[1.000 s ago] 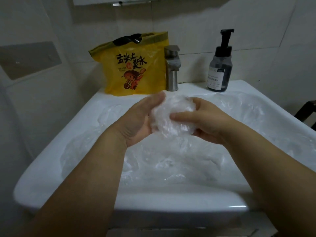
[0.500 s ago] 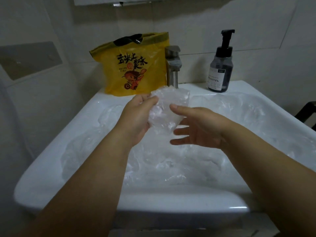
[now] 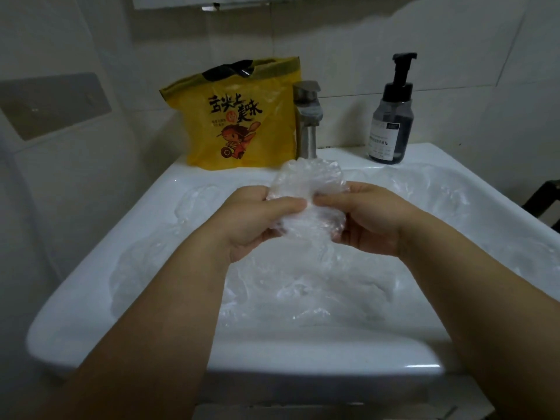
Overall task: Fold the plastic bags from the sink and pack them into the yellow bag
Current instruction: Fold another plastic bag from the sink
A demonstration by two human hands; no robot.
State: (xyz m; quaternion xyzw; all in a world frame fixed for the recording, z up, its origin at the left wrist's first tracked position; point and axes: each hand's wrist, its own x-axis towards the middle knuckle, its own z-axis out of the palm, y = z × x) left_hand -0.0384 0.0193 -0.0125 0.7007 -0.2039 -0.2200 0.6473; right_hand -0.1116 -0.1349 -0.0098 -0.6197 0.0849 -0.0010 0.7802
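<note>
A crumpled clear plastic bag [image 3: 306,186] is held above the white sink [image 3: 169,204]. My left hand [image 3: 257,222] pinches its left side between thumb and fingers. My right hand [image 3: 366,219] pinches its right side, thumb tip almost meeting the left thumb. More clear plastic bags [image 3: 303,286] lie heaped in the basin below. The yellow bag [image 3: 239,116], printed with black characters and a cartoon figure, stands upright on the sink's back ledge at the left, its top open.
A steel tap [image 3: 307,119] stands just right of the yellow bag. A dark soap pump bottle [image 3: 392,116] sits on the ledge at the back right. Tiled walls close in at the left and behind. A dark object [image 3: 542,204] shows at the right edge.
My right hand, which had let go and spread open half a second ago, now pinches the bag again. Both hands hold it flatter and wider between them.
</note>
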